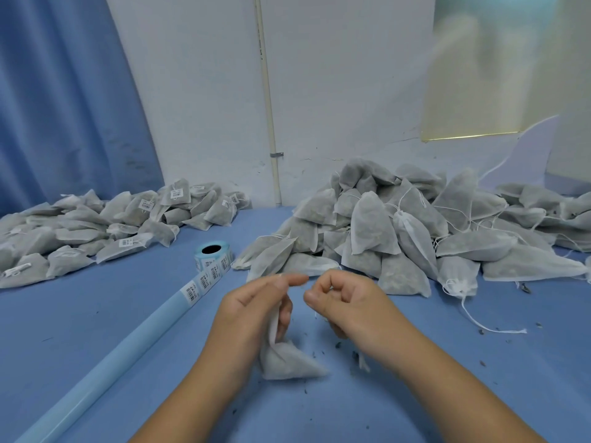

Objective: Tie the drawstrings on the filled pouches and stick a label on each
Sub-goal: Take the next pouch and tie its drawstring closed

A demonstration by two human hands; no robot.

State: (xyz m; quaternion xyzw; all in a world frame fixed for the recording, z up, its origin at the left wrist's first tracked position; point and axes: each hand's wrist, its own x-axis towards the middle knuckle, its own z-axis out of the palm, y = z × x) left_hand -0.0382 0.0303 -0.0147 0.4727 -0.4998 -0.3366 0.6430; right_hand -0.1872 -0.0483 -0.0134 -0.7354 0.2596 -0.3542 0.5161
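A filled grey pouch [289,362] stands on the blue table in front of me. My left hand [252,311] grips its gathered white neck. My right hand [348,302] sits just to the right with its fingers curled, pinching the thin white drawstring, which is mostly hidden and blurred. A roll of barcode labels [212,255] stands beyond my left hand, and its blue backing strip [105,362] trails toward the near left edge.
A big heap of unlabelled pouches [415,231] with loose strings fills the right back. A lower spread of labelled pouches [96,228] lies at the left back. Dark crumbs [355,356] dot the blue table [128,302] near my right wrist. A wall stands behind.
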